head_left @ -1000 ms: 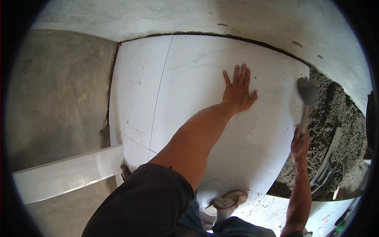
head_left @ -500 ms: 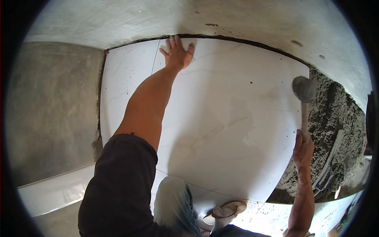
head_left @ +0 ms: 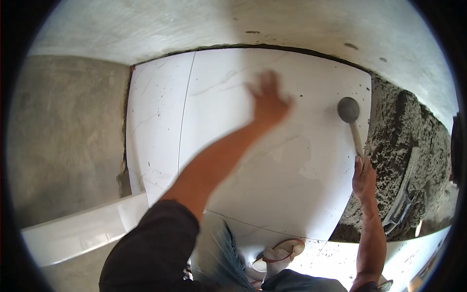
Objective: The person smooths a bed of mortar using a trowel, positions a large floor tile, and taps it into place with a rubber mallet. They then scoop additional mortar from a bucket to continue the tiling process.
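A large white, faintly veined floor tile lies in front of me, with a thin seam along its left side. My right hand grips the handle of a mallet. Its dark grey round head is over the tile's right part; whether it touches the surface, I cannot tell. My left hand is over the upper middle of the tile, fingers spread and smeared by motion, holding nothing. To its left lies a narrower white tile with dark specks on it.
Rough wet mortar borders the tile on the right, with a long metal-edged tool lying on it. A grey wall runs along the far side, another wall at the left. My sandalled foot stands on the near tiles.
My left hand has lifted from the tile's far edge and swung right and nearer. The mallet has shifted left from the tile's right edge to over its surface.
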{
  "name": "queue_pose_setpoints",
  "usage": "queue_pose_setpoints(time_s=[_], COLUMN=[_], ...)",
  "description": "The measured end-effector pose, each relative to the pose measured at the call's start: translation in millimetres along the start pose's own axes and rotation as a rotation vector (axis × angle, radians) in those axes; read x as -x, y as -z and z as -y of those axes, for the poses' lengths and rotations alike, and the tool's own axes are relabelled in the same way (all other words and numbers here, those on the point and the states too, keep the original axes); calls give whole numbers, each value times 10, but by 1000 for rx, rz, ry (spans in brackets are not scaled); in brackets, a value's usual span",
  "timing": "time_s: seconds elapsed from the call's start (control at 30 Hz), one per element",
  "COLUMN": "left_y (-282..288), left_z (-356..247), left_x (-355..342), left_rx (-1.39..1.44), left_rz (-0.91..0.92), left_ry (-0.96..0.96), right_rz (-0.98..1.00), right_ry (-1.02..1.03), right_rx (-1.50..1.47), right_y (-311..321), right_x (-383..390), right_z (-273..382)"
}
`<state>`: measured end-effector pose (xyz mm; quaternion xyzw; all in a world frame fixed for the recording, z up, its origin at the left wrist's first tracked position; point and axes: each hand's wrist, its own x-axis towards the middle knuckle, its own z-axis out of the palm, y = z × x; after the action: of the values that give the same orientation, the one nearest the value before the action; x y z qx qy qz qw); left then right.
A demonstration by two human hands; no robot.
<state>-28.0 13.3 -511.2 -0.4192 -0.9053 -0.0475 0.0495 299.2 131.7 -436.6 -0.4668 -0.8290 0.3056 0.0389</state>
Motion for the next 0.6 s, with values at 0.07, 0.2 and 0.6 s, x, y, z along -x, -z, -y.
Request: queue_pose_setpoints(time_s=[0.07,0.2,0.6], left_y=[278,335,430], left_z=[-557,-627,-654], left_x=[114,125,54], left_rx=[75,108,97], left_rz=[104,84,204], left_ry=[-30,-118,-119], right_rz=[-20,11,-59], right_ry=[100,36,13], right_rx=[-90,26,-70], right_y=[-60,-151,-87], right_x=[-98,-252,-305], right_z=[147,87,255])
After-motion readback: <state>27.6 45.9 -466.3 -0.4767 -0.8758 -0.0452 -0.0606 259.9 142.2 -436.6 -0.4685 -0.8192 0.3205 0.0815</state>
